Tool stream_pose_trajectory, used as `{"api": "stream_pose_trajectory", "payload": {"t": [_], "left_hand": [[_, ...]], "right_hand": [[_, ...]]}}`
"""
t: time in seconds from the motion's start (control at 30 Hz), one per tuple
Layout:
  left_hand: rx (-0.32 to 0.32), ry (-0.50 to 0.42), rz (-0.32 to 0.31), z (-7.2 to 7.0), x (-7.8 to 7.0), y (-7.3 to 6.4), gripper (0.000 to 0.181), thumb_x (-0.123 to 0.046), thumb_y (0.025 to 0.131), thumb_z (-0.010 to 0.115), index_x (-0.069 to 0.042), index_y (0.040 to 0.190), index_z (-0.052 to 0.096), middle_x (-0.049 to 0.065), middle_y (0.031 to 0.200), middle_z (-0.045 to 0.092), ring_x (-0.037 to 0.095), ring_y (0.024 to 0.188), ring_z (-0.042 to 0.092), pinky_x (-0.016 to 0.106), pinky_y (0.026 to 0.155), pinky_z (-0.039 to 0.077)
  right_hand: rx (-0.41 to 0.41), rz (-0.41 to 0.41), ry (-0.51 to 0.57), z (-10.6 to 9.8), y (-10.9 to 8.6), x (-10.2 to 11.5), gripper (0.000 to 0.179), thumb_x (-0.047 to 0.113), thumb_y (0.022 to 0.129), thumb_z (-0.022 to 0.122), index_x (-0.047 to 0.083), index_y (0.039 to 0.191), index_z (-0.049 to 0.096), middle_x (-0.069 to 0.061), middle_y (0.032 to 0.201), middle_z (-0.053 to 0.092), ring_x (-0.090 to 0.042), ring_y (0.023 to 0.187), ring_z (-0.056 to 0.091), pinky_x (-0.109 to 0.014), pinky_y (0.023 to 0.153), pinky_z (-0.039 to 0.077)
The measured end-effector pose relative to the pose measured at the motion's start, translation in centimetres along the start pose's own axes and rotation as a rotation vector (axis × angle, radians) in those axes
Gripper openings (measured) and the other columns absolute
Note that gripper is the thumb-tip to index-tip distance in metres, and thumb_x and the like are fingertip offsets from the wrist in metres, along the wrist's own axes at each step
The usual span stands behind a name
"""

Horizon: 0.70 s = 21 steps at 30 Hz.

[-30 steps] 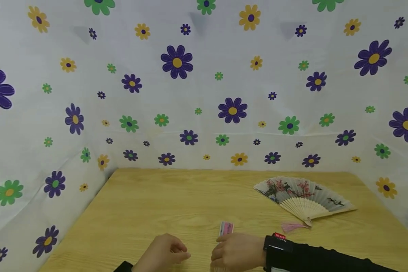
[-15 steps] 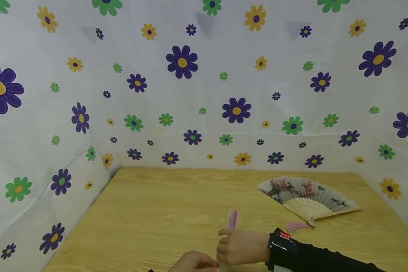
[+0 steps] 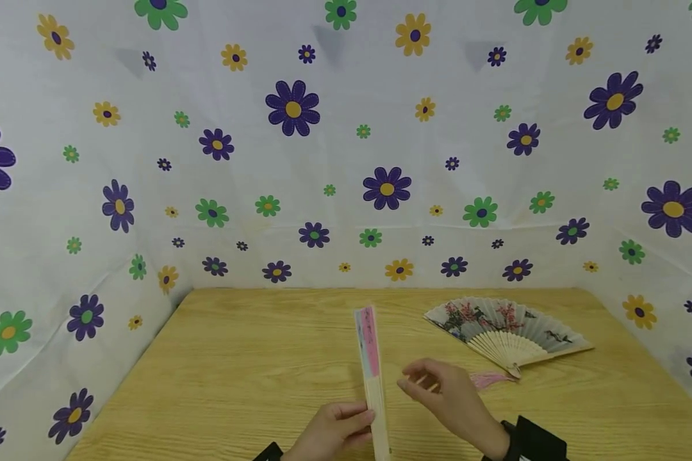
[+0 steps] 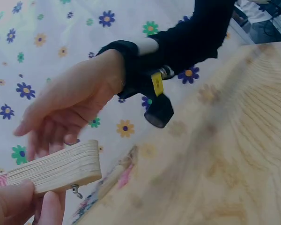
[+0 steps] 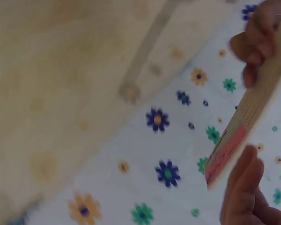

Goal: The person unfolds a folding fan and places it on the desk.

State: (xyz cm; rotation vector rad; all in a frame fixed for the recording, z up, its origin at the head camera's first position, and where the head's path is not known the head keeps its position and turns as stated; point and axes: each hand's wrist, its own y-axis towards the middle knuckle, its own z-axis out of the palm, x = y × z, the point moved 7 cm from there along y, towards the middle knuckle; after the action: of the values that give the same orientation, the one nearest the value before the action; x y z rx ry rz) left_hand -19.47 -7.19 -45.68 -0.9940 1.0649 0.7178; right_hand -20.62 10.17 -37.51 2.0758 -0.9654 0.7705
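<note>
A folded hand fan (image 3: 377, 392) with pale wooden ribs and a pink and light-blue upper end stands nearly upright in front of me. My left hand (image 3: 336, 428) pinches its lower ribs between thumb and fingers. The metal ring at its pivot end shows in the left wrist view, below the ribs (image 4: 68, 164). To the right of the fan, my right hand (image 3: 446, 398) hovers with loosely bent fingers, holding nothing. In the right wrist view the right hand's fingers (image 5: 243, 187) are near the fan's pink end (image 5: 227, 152), a gap between them.
A spread fan (image 3: 510, 326) with painted blossoms and birds lies at the right rear of the wooden table (image 3: 254, 346). Its pink tassel (image 3: 492, 380) lies just beyond my right hand. White cloth with flower prints (image 3: 346, 153) surrounds the table's back and sides.
The folded fan has risen and tilted more upright. My left hand has come to the fan and now grips it, while my right hand has released it and moved right.
</note>
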Motion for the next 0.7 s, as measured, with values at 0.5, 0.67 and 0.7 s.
{"api": "stream_pose_trajectory", "payload": {"t": [0.5, 0.67, 0.7], "left_hand": [[0.104, 0.177, 0.048, 2.6, 1.8, 0.1, 0.029, -0.011, 0.097, 0.068, 0.013, 0.113, 0.072, 0.017, 0.095, 0.079, -0.001, 0.069, 0.065, 0.011, 0.061, 0.052], [0.057, 0.151, 0.074, 2.2, 1.9, 0.3, 0.029, -0.006, 0.097, 0.067, 0.018, 0.115, 0.068, 0.019, 0.098, 0.078, 0.001, 0.075, 0.067, 0.012, 0.066, 0.055], [0.049, 0.146, 0.079, 2.1, 1.9, 0.3, 0.029, -0.004, 0.097, 0.067, 0.018, 0.115, 0.068, 0.021, 0.099, 0.078, 0.001, 0.076, 0.067, 0.012, 0.068, 0.056]], "right_hand": [[0.181, 0.458, 0.338, 3.7, -2.1, -4.3, 0.023, 0.012, 0.095, 0.072, -0.009, 0.085, 0.071, -0.002, 0.067, 0.068, -0.008, 0.058, 0.06, -0.024, 0.054, 0.05], [0.138, 0.473, 0.271, 3.1, -1.9, -4.8, 0.022, 0.011, 0.093, 0.073, -0.006, 0.08, 0.071, -0.002, 0.064, 0.068, -0.007, 0.056, 0.061, -0.024, 0.052, 0.051], [0.131, 0.474, 0.263, 3.0, -1.9, -4.9, 0.022, 0.011, 0.093, 0.073, -0.006, 0.079, 0.071, -0.002, 0.064, 0.069, -0.007, 0.056, 0.061, -0.024, 0.052, 0.051]]}}
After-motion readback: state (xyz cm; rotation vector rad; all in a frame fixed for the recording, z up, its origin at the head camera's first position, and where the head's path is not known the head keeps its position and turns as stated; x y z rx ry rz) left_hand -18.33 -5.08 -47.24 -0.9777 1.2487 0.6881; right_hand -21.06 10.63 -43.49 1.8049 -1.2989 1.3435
